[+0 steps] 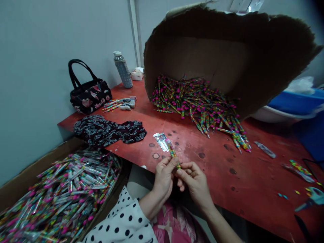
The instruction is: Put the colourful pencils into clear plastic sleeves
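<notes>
Between my two hands is a slim clear tube filled with small bright multicoloured pieces, its pink end pointing away from me. My left hand pinches the tube around its middle. My right hand has thumb and fingers closed at the near end, which is partly hidden by the fingers. Just beyond the tube, some flat silvery sleeves lie on the red table. The tube overlaps them in view.
A torn cardboard box on its side spills many filled tubes. At lower left, another box holds packed tubes. Around the table are a patterned cloth, handbag, flask, basins and scissors.
</notes>
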Tool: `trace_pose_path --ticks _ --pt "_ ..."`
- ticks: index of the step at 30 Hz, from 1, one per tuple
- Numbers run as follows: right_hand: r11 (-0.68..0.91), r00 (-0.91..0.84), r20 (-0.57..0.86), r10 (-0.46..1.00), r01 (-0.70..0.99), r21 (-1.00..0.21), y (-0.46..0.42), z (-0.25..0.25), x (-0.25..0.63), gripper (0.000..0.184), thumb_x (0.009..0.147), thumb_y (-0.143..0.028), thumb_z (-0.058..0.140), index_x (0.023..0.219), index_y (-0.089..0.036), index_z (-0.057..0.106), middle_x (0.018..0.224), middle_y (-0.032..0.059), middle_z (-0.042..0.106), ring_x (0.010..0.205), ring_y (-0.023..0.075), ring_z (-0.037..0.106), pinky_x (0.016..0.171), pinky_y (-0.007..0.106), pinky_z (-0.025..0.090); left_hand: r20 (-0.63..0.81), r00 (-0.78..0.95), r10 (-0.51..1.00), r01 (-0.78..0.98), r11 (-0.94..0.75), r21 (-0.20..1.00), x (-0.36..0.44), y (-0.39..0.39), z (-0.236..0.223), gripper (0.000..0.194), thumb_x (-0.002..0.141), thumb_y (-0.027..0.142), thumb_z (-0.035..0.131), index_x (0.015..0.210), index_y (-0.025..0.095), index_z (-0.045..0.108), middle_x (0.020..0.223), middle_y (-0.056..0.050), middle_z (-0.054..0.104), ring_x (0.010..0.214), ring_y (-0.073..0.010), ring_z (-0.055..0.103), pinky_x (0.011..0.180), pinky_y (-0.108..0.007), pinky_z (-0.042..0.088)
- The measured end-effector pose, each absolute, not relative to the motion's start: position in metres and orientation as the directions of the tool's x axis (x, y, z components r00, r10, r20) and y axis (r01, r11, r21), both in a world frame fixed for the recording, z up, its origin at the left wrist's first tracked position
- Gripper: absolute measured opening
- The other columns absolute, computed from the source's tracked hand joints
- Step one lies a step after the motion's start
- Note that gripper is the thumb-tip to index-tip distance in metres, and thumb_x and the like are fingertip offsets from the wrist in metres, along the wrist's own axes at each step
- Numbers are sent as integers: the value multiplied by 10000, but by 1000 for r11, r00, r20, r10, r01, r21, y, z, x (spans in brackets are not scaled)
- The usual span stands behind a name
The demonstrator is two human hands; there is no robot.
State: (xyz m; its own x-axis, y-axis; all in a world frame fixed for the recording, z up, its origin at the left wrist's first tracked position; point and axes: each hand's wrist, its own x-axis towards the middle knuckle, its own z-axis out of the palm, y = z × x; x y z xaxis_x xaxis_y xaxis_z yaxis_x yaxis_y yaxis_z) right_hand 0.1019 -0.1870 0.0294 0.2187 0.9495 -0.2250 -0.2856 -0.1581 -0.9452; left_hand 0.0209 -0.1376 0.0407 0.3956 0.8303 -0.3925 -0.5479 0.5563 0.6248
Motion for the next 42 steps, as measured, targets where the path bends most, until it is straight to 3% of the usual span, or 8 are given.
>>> trace_pose_path --ticks 5,9,15,20,24,27,36,42 --pt "-67 -43 -76 996 195 -979 -159 40 123 214 811 -361 548 947 -195 543 684 11 640 526 138 605 456 240 490 -373 -14 928 -693 260 672 -46 -128 56 336 657 416 679 812 125 615 695 -44 661 648 -145 632 626 -259 526" --pt "328 -187 288 939 736 -592 -109 40 156 206 865 -256 457 1018 -198 581 1009 84 651 899 222 621 768 356 487 -350 -409 843 -652 -1 759 -124 -125 53 699 678 725 379 912 119 635 705 -92 679 700 -196 644 698 -353 529" --pt "468 -375 293 879 794 -387 -57 21 159 268 886 -178 382 1073 -188 574 1123 90 604 1075 207 534 899 362 438 -140 -324 936 -262 53 964 -121 -123 31 343 754 465 540 872 162 648 794 -53 673 745 -178 631 760 -341 494" --pt "457 -308 354 883 739 -495 -76 13 153 257 871 -174 409 1079 -191 560 1107 93 603 1065 202 534 900 367 435 332 254 909 538 -418 732 -50 -78 32 293 810 363 514 1036 216 628 997 -76 613 945 -208 548 863 -348 403" --pt "384 -234 312 921 686 -618 -105 17 158 240 860 -193 435 1056 -218 572 1055 72 622 990 189 573 864 345 454 352 441 825 754 -554 354 -10 -49 22 282 794 391 530 1000 220 620 1003 -99 585 971 -252 487 850 -418 360" --pt "273 -134 244 960 625 -731 -113 22 164 214 852 -217 453 1008 -221 598 1013 61 641 945 185 592 843 337 458 351 457 817 782 -557 280 0 -46 12 190 811 342 518 904 229 638 954 -81 590 938 -242 475 837 -420 346" --pt "-263 94 -280 955 -160 -951 -74 27 154 318 724 -420 617 936 -194 542 752 9 626 559 127 587 434 224 458 532 501 682 570 -723 390 -8 -58 18 230 837 256 493 1021 253 630 920 -59 607 904 -186 514 819 -341 400" --pt "-142 216 -206 954 -279 -950 -71 39 151 360 582 -279 738 862 -166 542 587 -55 573 404 50 445 339 150 316 315 292 903 311 -401 861 -1 -69 19 335 797 337 536 1092 196 611 1002 -78 633 910 -195 577 818 -319 453"
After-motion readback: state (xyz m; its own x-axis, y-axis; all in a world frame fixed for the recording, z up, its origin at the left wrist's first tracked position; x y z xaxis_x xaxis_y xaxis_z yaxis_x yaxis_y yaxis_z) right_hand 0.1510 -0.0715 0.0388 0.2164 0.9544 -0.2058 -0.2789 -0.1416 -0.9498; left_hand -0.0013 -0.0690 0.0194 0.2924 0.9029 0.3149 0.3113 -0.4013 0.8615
